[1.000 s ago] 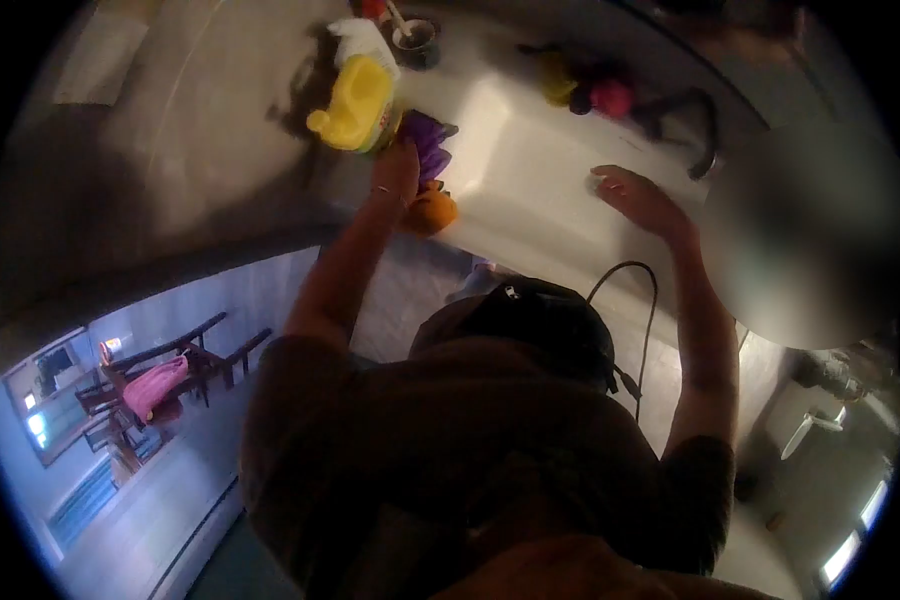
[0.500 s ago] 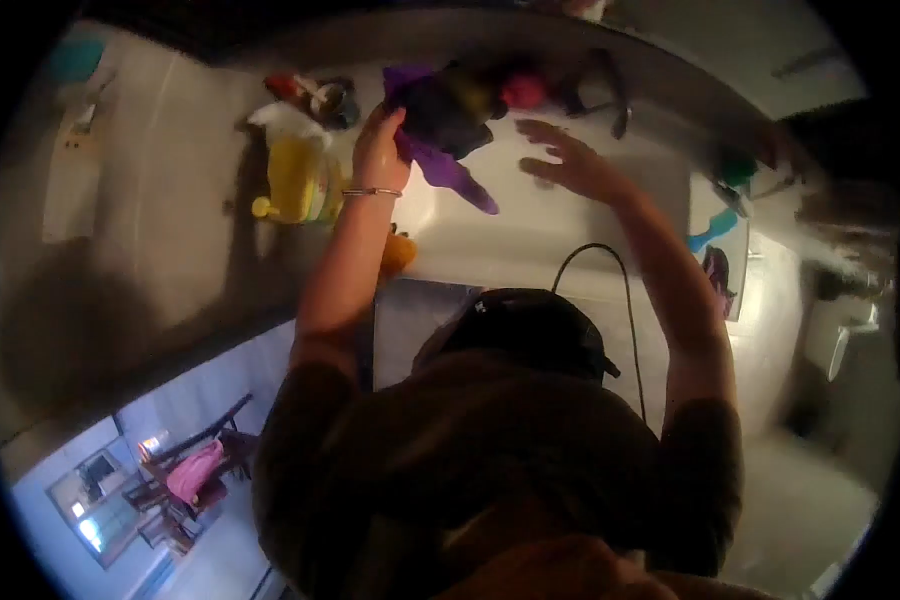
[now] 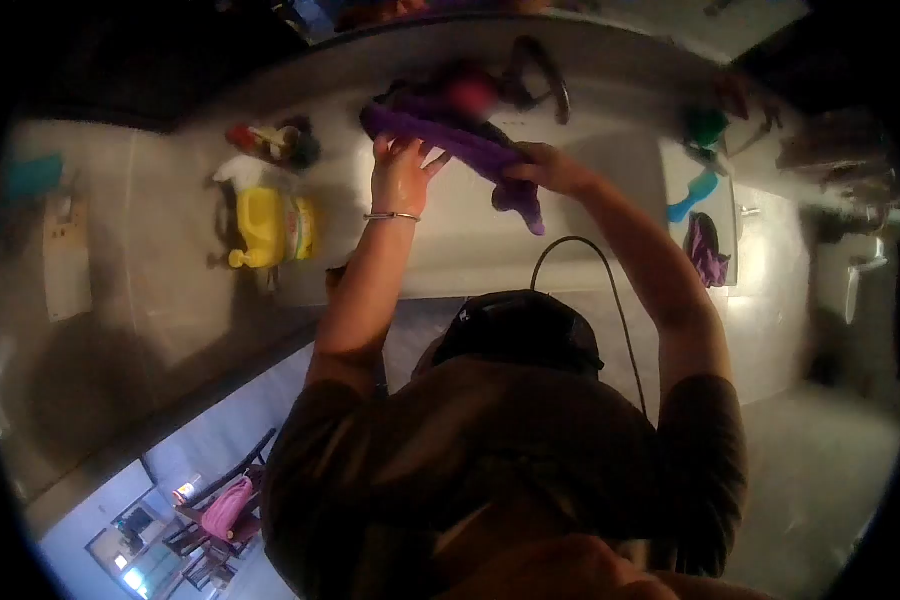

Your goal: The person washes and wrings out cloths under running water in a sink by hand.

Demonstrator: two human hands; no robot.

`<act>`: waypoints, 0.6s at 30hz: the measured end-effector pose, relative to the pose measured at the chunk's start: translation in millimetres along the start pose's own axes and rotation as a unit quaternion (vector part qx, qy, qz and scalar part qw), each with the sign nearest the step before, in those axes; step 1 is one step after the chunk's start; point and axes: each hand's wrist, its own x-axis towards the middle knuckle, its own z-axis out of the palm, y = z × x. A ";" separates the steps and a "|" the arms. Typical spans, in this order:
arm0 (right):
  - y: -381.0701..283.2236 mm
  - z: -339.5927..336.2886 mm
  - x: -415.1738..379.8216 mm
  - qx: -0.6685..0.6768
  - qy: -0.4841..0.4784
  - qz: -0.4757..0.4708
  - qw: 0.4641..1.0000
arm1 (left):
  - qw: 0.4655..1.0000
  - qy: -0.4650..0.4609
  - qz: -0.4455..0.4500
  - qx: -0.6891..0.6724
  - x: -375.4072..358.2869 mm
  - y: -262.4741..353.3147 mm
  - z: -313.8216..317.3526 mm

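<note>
A purple cloth is stretched between both my hands over a white sink basin. My left hand, with a thin bracelet on its wrist, grips the cloth's left part. My right hand holds its right part, and a loose end of the cloth hangs down below that hand. The dark faucet curves over the basin just beyond the cloth.
A yellow bottle lies on the counter left of the basin, with a small cup and red item behind it. A teal brush and another purple cloth rest right of the basin. A cable hangs from my head.
My left hand lifted the purple cloth from beside the yellow bottle and carried it over the basin. My right hand, open before, closed on the cloth's other end.
</note>
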 end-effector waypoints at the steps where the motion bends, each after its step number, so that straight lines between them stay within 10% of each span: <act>1: 7.3 -2.3 -3.2 0.012 0.062 -0.027 0.998 | 1.000 0.000 -0.002 0.002 0.4 -3.1 -0.3; 6: 23.9 -7.4 -11.8 0.215 0.008 -0.052 0.975 | 0.996 0.002 -0.071 0.046 15.8 -30.3 -37.8; 14: 61.5 -15.9 -5.7 -0.007 0.032 0.038 0.999 | 0.980 0.043 -0.116 0.157 11.6 -61.0 -48.4; 18: 6.9 -3.6 -22.6 -0.170 0.006 0.117 0.979 | 0.761 -0.224 0.082 0.603 9.8 -107.1 -52.0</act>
